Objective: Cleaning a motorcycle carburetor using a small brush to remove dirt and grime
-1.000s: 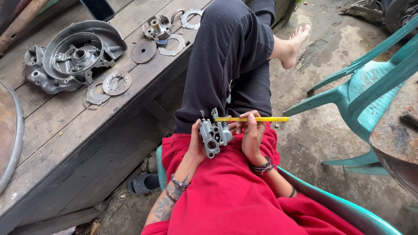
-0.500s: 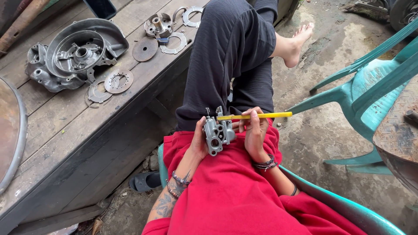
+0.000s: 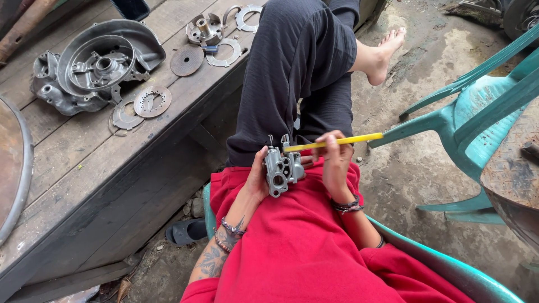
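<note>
A small grey metal carburettor body (image 3: 282, 170) rests in my lap, gripped from the left by my left hand (image 3: 257, 178). My right hand (image 3: 336, 163) holds a thin yellow tool (image 3: 337, 141) that lies almost level, its tip touching the top of the carburettor and its other end pointing right. I wear a red shirt and dark trousers, with one leg up on the wooden bench (image 3: 84, 168).
On the bench lie a grey engine cover (image 3: 95, 64), several round clutch plates (image 3: 151, 101) and a small hub (image 3: 203, 28). A green plastic chair (image 3: 483, 101) lies tipped at right on the dirt floor. A dark sandal (image 3: 188, 231) lies below the bench.
Both hands with the carburettor and yellow tool have held their pose; only the view has shifted slightly.
</note>
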